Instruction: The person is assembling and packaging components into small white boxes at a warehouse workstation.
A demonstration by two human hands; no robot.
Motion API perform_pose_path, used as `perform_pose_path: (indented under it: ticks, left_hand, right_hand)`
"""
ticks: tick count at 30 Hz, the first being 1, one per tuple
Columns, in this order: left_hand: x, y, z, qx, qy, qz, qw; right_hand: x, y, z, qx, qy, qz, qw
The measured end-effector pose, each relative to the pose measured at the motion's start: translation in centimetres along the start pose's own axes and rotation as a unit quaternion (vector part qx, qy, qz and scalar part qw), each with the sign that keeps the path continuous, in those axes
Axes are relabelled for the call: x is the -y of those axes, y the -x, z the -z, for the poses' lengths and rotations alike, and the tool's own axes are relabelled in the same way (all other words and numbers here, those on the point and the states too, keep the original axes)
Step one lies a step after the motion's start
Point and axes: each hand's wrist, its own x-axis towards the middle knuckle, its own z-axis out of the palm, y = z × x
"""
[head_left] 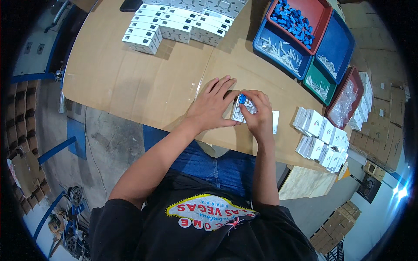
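Note:
A small white open box (237,115) with a blue plastic piece (242,99) at its upper end lies on the cardboard-topped table between my hands. My left hand (210,104) rests on the table just left of the box, fingers spread, its thumb by the lower edge. Over the box, my right hand (258,114) is closed, thumb and fingertips around the blue piece. The palm hides part of the box's contents. Beside my right wrist lies a flat white piece (275,122), partly covered.
Stacked white boxes (176,30) stand at the far left. A red bin of blue pieces (321,17) sits on blue trays (300,71) with white plastic parts; a green tray (320,96) and a dark red bin (355,82) adjoin. Small white boxes (313,124) are grouped at right.

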Motion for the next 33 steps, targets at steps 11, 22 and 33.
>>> perform_pose_path:
  ticks: [11,22,33]
  left_hand:
    - [0.1,0.0,-0.3,-0.004,-0.002,-0.004,1.000]
    - [0.1,-0.1,-0.2,0.008,-0.024,-0.004,1.000]
    - [0.1,-0.1,-0.1,-0.001,-0.030,-0.002,1.000]
  right_hand:
    - [-0.7,0.0,0.0,0.020,-0.009,-0.013,1.000]
    - [-0.7,0.1,-0.2,0.021,0.014,-0.028,0.999]
    - [-0.4,-0.1,0.6,0.001,0.011,-0.017,1.000]
